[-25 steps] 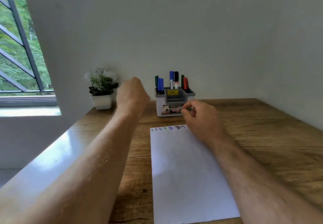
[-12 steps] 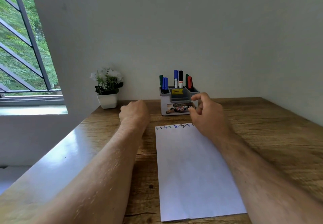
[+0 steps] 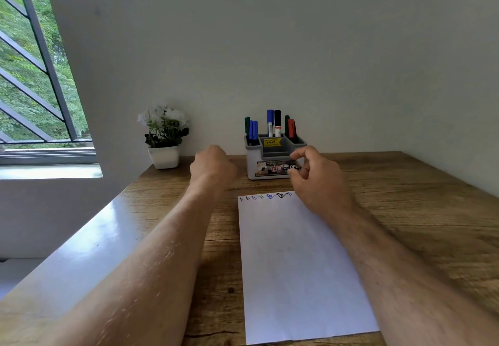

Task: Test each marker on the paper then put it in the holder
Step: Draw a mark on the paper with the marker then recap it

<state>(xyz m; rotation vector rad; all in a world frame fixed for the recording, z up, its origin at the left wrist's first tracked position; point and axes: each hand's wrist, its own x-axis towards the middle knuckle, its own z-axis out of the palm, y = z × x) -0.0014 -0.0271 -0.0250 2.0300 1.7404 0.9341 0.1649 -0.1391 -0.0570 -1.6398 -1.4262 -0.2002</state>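
A grey and white holder [image 3: 271, 170] stands at the back of the wooden table [image 3: 421, 210]. Several markers stand in it: green [image 3: 247, 124], blue [image 3: 270, 122], black [image 3: 277, 122], red [image 3: 291, 128]. A white paper [image 3: 299, 270] lies lengthwise in front, with small coloured test scribbles [image 3: 270, 196] along its far edge. My right hand [image 3: 317, 180] hovers at the holder's front right corner, thumb and forefinger apart, holding nothing. My left hand [image 3: 213, 168] is curled into a fist left of the holder, with no marker visible in it.
A small white pot with white flowers [image 3: 163, 140] stands at the back left by the wall. A barred window [image 3: 32, 80] and its sill are further left. The glossy left table edge [image 3: 89, 245] runs under my left forearm.
My right hand came away from the holder's front and spread its thumb and forefinger. My left hand dropped from raised down to the table left of the holder.
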